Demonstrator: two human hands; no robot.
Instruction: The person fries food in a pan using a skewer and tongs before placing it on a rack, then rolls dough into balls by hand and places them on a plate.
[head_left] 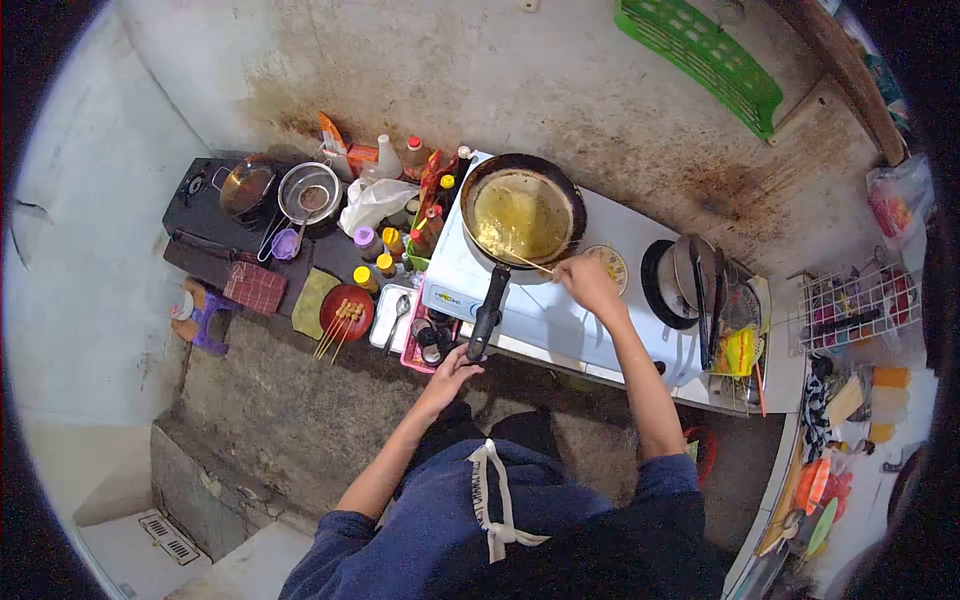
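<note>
A dark frying pan (563, 185) stands on the left part of the white stove (560, 315), with yellow oil or liquid inside. My left hand (457, 370) is at the end of the pan's black handle (487, 313), its fingers near or against the tip. Over the stove, my right hand (588, 280) pinches a thin wooden skewer (527, 263), which reaches over the pan's near rim into the yellow liquid. Whatever is on the skewer's far end is too small to make out. Several skewers with pieces on them (345, 312) lie on a red plate (330, 302) to the left.
Left of the stove are a white tray (385, 327) with a spoon, capped bottles (366, 240), a strainer (310, 190) and a glass pot (247, 190). A lidded pan (665, 285) sits on the stove's right side. A wire rack (858, 308) hangs at the far right.
</note>
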